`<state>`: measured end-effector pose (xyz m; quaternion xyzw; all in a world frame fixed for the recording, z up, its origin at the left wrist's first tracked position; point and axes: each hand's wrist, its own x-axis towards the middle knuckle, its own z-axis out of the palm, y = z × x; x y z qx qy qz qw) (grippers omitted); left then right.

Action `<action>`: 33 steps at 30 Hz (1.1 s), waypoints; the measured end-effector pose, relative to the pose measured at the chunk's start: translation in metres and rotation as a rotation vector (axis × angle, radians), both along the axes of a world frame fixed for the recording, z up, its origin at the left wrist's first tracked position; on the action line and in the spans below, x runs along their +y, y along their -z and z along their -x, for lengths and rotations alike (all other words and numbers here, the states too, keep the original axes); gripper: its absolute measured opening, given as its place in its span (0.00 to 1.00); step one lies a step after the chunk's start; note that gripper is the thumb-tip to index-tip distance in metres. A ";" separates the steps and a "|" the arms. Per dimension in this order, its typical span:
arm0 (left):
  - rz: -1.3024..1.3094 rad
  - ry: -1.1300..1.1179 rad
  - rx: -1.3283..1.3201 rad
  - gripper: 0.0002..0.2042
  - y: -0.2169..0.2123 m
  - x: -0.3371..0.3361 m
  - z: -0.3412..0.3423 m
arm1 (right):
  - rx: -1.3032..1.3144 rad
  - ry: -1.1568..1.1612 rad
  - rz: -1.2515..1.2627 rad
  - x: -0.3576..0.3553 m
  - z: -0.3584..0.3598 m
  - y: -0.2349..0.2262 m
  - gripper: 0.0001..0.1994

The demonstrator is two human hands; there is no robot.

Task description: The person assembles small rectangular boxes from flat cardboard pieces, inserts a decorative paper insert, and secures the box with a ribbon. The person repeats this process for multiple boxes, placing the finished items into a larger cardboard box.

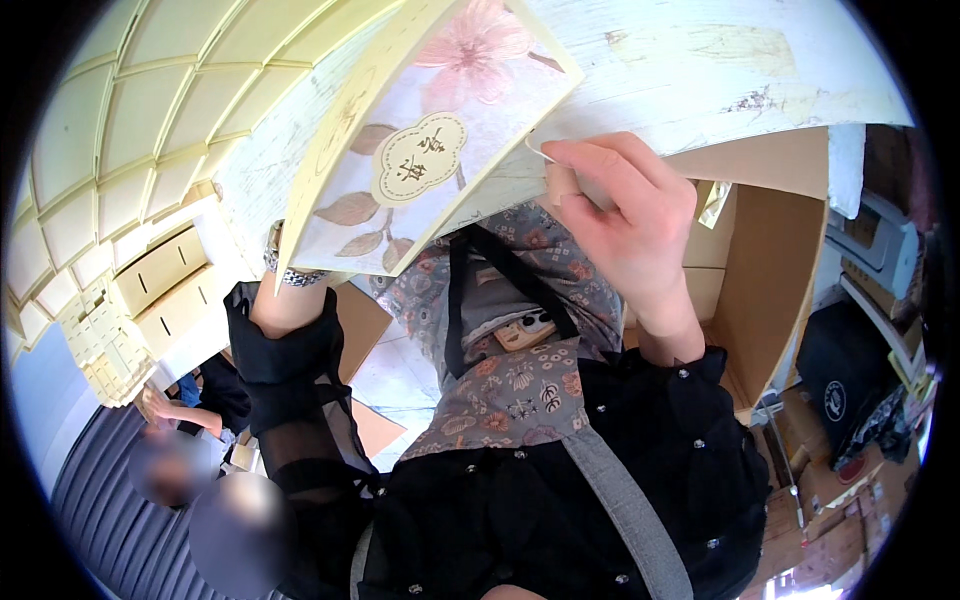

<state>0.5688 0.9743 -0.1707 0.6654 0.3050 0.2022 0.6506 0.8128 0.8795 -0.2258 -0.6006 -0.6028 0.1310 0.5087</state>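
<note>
A cream box [318, 213] with a pink flower, brown leaves and a scalloped label plate on its face stands tilted over the edge of the white worktable. My right hand [625, 195] is at the box's right edge, thumb and forefinger pinched on a thin white strip [535, 150] that curves toward that edge. Something beige, like tape, covers a fingertip there. Behind the box's lower left corner my left wrist [290, 300] comes up with a watch [297, 277] on it. The box hides that hand and its fingers.
Rows of cream box trays [160, 105] fill the far left. An open cardboard carton [770, 270] stands right of my body, below the scuffed white worktable [690, 75]. Other people [215, 395] work at the lower left. Several goods crowd a shelf [880, 320] at the right.
</note>
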 end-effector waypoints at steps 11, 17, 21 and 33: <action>0.122 0.055 -0.063 0.29 0.022 0.018 -0.021 | -0.071 0.123 -0.040 0.000 0.003 0.005 0.11; 0.228 0.065 -0.156 0.30 0.032 0.016 -0.017 | -0.036 0.099 -0.022 0.003 0.011 0.008 0.09; 0.287 0.093 -0.246 0.30 0.043 0.016 -0.016 | -0.075 0.093 0.063 0.006 0.010 0.006 0.08; -0.647 0.097 0.293 0.20 0.005 -0.005 0.019 | 0.283 -0.417 0.230 0.046 0.021 -0.060 0.24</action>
